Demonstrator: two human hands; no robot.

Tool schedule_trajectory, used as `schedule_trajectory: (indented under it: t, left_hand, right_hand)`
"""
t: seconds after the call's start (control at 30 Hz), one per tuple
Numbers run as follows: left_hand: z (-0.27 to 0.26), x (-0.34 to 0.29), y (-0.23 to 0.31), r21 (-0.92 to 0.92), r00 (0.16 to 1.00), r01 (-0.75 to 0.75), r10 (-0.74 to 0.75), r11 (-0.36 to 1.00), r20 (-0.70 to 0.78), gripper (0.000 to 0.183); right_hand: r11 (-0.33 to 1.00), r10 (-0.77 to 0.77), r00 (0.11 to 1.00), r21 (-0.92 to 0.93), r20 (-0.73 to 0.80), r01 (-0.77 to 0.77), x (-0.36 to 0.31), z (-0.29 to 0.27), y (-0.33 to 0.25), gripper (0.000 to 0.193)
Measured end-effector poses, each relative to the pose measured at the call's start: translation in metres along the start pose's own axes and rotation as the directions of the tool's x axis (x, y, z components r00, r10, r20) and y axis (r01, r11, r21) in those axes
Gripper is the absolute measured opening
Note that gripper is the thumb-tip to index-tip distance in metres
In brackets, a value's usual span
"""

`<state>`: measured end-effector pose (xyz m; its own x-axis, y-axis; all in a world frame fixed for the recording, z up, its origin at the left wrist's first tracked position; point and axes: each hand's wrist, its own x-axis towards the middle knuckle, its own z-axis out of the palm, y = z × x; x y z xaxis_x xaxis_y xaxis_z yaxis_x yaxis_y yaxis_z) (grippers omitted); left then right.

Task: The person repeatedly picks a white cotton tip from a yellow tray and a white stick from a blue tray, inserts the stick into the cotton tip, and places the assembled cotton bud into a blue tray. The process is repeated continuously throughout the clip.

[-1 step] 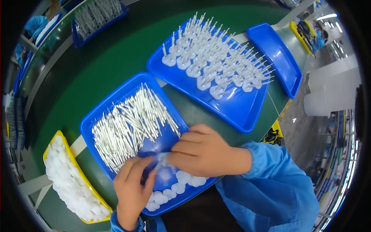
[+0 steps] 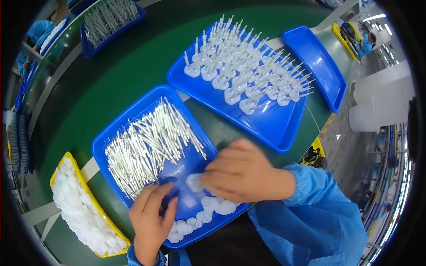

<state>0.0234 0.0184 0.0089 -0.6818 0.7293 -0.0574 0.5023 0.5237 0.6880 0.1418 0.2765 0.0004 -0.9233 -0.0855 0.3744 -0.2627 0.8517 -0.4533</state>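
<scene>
My right hand [image 2: 244, 175] is closed on a whitish translucent plastic piece [image 2: 194, 182], smeared by motion, over the near part of a blue tray [image 2: 98, 150]. My left hand [image 2: 151, 215] hovers beside it, thumb and fingers curved but apart, with nothing visible between them. Many thin white sticks [image 2: 153, 144] with darker ends lie heaped in this tray. Along its near edge sits a row of white, rounded plastic pieces [image 2: 182, 228], partly beneath my hands.
Beyond, a larger blue tray [image 2: 270, 133] holds rows of white bases with upright sticks [image 2: 248, 66]. Another blue tray [image 2: 317, 66] stands right of it. At left is a yellow tray [image 2: 88, 190] of white pieces [image 2: 82, 206]. A further blue tray [image 2: 111, 22] of sticks lies far left.
My hands have drawn slightly apart. The translucent piece, between both hands before, has moved right with my right hand, and my left fingers no longer touch it.
</scene>
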Motion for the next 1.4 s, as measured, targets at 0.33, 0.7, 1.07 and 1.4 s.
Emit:
schedule_trajectory:
  t: [0.33,0.7,1.07,1.4]
  left_hand:
    - [0.007,-0.015,-0.007,0.068,0.995,-0.082,0.086,0.994,-0.059,0.020]
    - [-0.002,-0.006,0.002,0.000,0.937,-0.343,0.342,0.939,-0.069,0.013]
    - [-0.002,-0.010,0.003,-0.062,0.944,-0.327,0.323,0.943,-0.065,0.010]
    - [0.001,-0.016,0.001,-0.144,0.979,-0.175,0.157,0.974,-0.131,0.019]
  right_hand:
    - [0.631,0.537,0.764,-0.432,-0.357,-0.645,-0.100,-0.109,0.082,0.009]
    - [0.589,0.680,0.625,-0.223,-0.383,-0.777,-0.106,-0.106,0.094,0.014]
    - [0.543,0.520,0.810,-0.628,-0.269,-0.557,-0.088,-0.109,0.094,0.012]
    - [0.698,0.546,0.719,-0.241,-0.431,-0.674,-0.112,-0.101,0.050,0.013]
